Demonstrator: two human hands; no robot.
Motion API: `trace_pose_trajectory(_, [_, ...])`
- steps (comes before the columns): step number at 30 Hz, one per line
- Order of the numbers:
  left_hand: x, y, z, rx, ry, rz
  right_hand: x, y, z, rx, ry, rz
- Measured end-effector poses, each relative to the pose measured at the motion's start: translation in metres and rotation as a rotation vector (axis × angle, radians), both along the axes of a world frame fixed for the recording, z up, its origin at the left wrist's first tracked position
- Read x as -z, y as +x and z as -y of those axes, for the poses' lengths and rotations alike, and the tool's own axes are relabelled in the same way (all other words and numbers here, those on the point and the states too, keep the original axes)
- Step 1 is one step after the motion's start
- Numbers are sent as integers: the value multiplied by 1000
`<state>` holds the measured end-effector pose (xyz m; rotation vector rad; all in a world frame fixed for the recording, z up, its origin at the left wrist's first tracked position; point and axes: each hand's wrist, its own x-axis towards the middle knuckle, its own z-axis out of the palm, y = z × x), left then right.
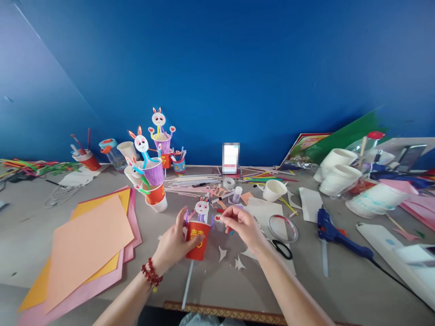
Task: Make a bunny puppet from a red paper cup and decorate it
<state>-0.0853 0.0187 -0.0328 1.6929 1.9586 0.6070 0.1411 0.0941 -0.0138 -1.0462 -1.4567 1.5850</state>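
My left hand (175, 242) is wrapped around a red paper cup (198, 240) with yellow print, held above the table near its front edge. A white paper rabbit head (202, 207) sticks up out of the cup, and a white straw (187, 283) hangs down below it. My right hand (239, 223) pinches a small red-and-white paper piece (218, 218) right beside the cup's rim. A red bead bracelet (150, 274) circles my left wrist.
Orange, yellow and pink paper sheets (86, 246) lie at the left. Finished rabbit cups (151, 170) stand behind. Scissors (281, 248), a tape ring (282, 227), a blue glue gun (335, 233), white cups (335, 172), straws and paper scraps crowd the right and back.
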Motion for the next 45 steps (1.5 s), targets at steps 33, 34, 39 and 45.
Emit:
trace_pose_trajectory(33, [-19, 26, -1, 198, 256, 206, -16, 18, -9, 126, -169, -160])
trace_pose_trajectory(34, [-19, 26, -1, 198, 257, 213, -16, 18, -9, 126, -171, -165])
trace_pose_trajectory(39, [-18, 26, -1, 191, 247, 220, -14, 17, -9, 142, -186, -204])
trace_pose_trajectory(45, [-18, 26, 0, 188, 243, 192, -16, 17, -9, 139, -198, -197])
